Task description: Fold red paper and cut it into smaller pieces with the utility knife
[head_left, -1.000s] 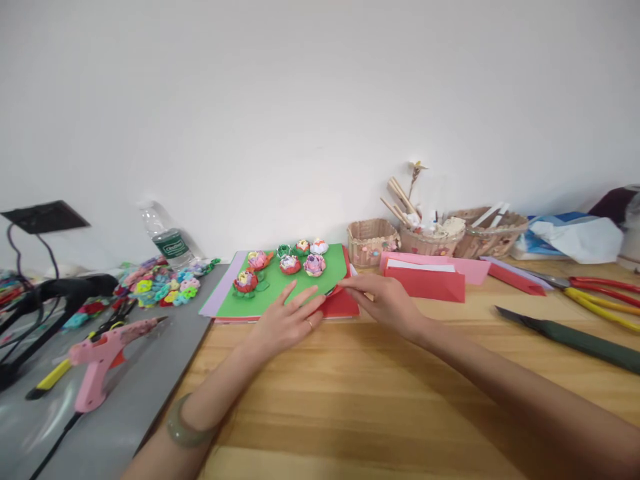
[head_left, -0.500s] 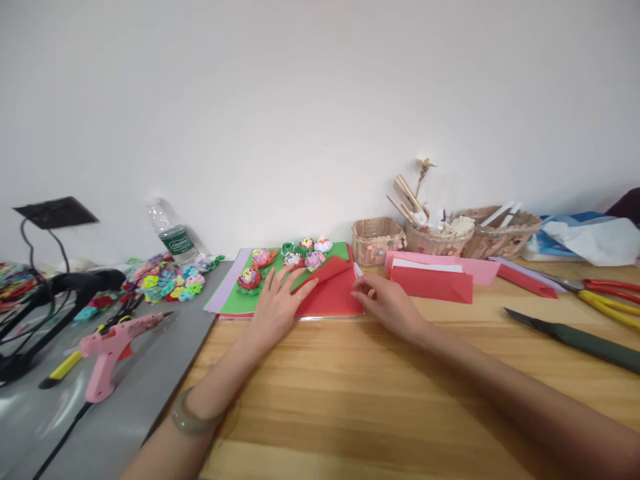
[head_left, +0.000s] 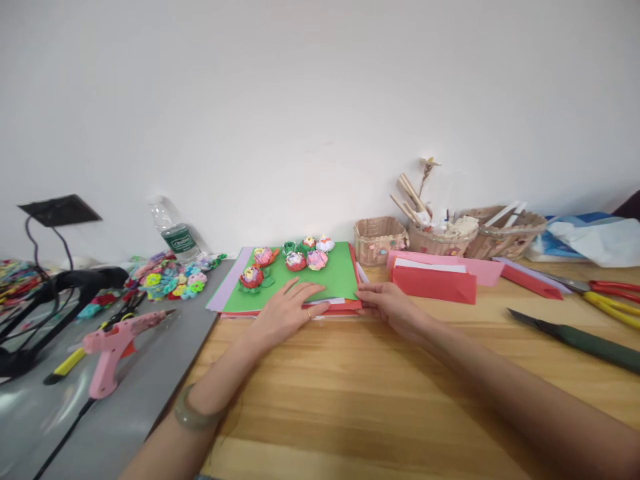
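A stack of coloured paper [head_left: 333, 283] lies against the wall, with a green sheet on top and purple and red sheets showing at its edges. Several small folded paper flowers [head_left: 251, 277] rest on the green sheet. My left hand [head_left: 287, 312] lies palm down over the stack's front edge, fingers stretched out, a ring on one of them. At the stack's front right corner, my right hand [head_left: 393, 305] has its thumb and fingers closed on the paper edge. Its fingertips are partly hidden.
Right of the stack stand a folded red paper piece [head_left: 434, 285], woven baskets [head_left: 381, 241], a dark green knife [head_left: 575, 337] and scissors [head_left: 613, 303]. To the left are a pink glue gun [head_left: 113, 350], crocheted flowers [head_left: 170, 280] and a water bottle [head_left: 175, 230].
The turned-back corner of the upper sheets has come down, so green now covers the red area. My right hand has closed on the stack's corner; my left hand has shifted slightly towards me.
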